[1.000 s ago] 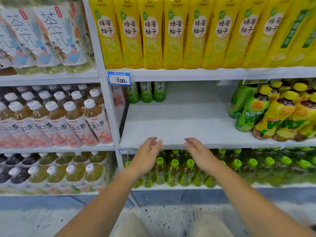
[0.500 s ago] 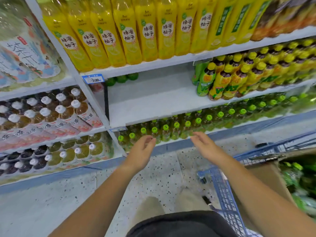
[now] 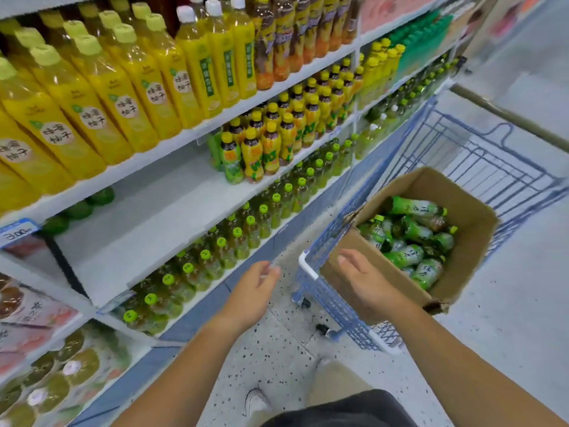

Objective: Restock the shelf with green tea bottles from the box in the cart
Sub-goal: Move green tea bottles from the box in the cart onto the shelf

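Left hand [image 3: 251, 295]: we see it loose and holding nothing, fingers lightly bent, over the floor [image 3: 277, 365] between the rack's foot and the cart [image 3: 308, 263].
Right hand [image 3: 366, 282]: ours to read as wide too, palm turned inward, fingers relaxed, nothing in it. It sits in front of the box's near wall; we cannot tell whether it touches the cardboard.
Box [image 3: 474, 235]: brown cardboard, top open, standing tilted in the near end of the blue wire cart.
Green tea [image 3: 412, 235]: we count many bottles lying jumbled on their sides inside the box, green labels and green caps.
Shelf [image 3: 160, 223]: the white middle board is mostly bare in front. At its back left we make out a few green bottles [image 3: 78, 209], partly hidden under the board above.
Neighbours: yellow-capped small bottles [image 3: 264, 149] stand on the same board to the right; tall yellow bottles [image 3: 123, 97] fill the level above; green-capped bottles [image 3: 215, 248] line the level below.
Price tag [image 3: 17, 231]: blue and white, on the rail at the shelf's left end.
Below us: a pale shoe [image 3: 257, 402] on the speckled floor.
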Demonstrator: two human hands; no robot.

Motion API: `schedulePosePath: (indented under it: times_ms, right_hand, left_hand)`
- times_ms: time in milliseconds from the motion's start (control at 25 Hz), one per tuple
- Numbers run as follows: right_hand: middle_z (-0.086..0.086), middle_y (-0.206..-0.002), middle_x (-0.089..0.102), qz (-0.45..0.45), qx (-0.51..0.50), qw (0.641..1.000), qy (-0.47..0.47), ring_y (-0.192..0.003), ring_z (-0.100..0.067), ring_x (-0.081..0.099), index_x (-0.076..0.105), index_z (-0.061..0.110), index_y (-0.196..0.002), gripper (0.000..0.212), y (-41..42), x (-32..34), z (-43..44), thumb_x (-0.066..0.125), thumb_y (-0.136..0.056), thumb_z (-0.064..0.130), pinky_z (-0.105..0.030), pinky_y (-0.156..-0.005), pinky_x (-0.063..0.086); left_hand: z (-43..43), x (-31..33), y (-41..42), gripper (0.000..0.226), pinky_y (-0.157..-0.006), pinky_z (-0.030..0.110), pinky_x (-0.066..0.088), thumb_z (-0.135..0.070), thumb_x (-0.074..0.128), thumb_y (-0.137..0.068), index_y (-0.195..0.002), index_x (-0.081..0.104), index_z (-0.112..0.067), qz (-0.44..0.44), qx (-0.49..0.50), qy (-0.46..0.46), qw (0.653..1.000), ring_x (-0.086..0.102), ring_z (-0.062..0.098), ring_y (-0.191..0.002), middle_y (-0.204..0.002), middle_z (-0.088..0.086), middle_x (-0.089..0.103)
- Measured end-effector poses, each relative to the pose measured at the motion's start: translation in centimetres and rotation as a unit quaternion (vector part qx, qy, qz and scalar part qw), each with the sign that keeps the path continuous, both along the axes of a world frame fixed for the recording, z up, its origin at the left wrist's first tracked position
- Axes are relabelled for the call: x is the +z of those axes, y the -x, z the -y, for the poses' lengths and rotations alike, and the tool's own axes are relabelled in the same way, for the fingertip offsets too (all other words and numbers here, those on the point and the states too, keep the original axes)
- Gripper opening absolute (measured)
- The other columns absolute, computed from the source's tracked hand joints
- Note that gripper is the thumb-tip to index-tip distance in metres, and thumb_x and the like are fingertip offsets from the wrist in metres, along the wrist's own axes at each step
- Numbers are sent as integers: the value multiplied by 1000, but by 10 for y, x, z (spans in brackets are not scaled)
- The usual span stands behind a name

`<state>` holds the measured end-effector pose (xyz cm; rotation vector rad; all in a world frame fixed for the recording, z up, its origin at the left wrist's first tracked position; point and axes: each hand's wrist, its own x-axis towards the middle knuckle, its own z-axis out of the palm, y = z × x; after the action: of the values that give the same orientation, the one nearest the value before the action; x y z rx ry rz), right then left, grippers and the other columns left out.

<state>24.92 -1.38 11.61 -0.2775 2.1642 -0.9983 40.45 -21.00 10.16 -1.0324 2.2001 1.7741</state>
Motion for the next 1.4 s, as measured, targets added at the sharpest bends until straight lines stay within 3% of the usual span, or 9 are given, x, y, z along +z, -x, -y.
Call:
schedulePosePath:
  times_ms: [160,360,600,840,1000,1120,1240,1320,1400]
  right_hand:
    - [3,-158,37,-17,-50,998,-21,-140,-18,40,30,21,-157,58,27,9,-53,36,-107,48,-26,-99,31]
    - [-1,-159,39,-8,-100,995,-25,-142,-19,40,35,26,-154,56,85,-8,-112,37,-105,52,-31,-105,34]
    - [-2,-157,40,50,-128,990,-35,-140,-21,43,33,24,-155,58,179,-46,-181,38,-105,52,-30,-103,35]
    - [-2,-150,46,126,-150,978,-70,-133,-22,48,35,21,-153,61,228,-96,-201,36,-104,56,-35,-106,39]
    - [-7,-137,53,182,-216,957,-61,-122,-28,55,35,18,-152,65,230,-125,-185,33,-102,60,-42,-102,45]
    - [2,-117,52,229,-283,930,-49,-110,-23,51,34,21,-152,74,224,-150,-167,34,-94,68,-40,-96,43]
    - [4,-109,48,271,-374,887,-17,-105,-21,54,33,18,-152,76,220,-175,-148,39,-92,64,-42,-98,43]
    - [-2,-120,47,290,-414,863,-8,-124,-28,52,33,15,-152,71,225,-184,-139,39,-96,58,-50,-111,40]
    - [-4,-114,49,288,-443,848,-21,-117,-28,54,39,11,-147,61,230,-197,-135,40,-100,51,-52,-113,40]
  left_hand:
    - [-42,15,52,51,-101,25,35,-51,44,-103,-149,43,-28,-20,-67,-23,997,44,3,-124,-148,-12,45]
    - [-87,9,138,58,-99,28,36,-59,42,-101,-149,42,-26,39,-160,-20,986,46,13,-133,-149,-11,46]
    - [-152,-11,255,59,-96,35,47,-60,41,-101,-148,43,-26,85,-180,-14,980,53,12,-118,-149,-3,47]
    - [-174,-37,333,70,-88,28,39,-64,43,-98,-155,32,-26,165,-200,-38,965,48,16,-122,-154,-3,42]
    - [-165,-67,367,76,-98,32,35,-63,48,-96,-156,32,-19,204,-239,-5,949,47,20,-130,-144,-1,48]
    - [-155,-90,382,87,-103,37,36,-67,52,-89,-155,32,-15,258,-285,6,923,45,26,-135,-150,5,46]
    - [-147,-126,391,96,-101,41,46,-71,60,-69,-142,48,-10,330,-326,19,886,60,24,-108,-123,4,62]
    - [-147,-139,396,86,-99,41,50,-59,67,-67,-131,54,-4,352,-318,16,880,63,24,-101,-114,7,66]
    - [-151,-149,398,64,-91,34,48,-39,74,-81,-124,46,-2,351,-288,33,890,59,26,-108,-119,9,60]
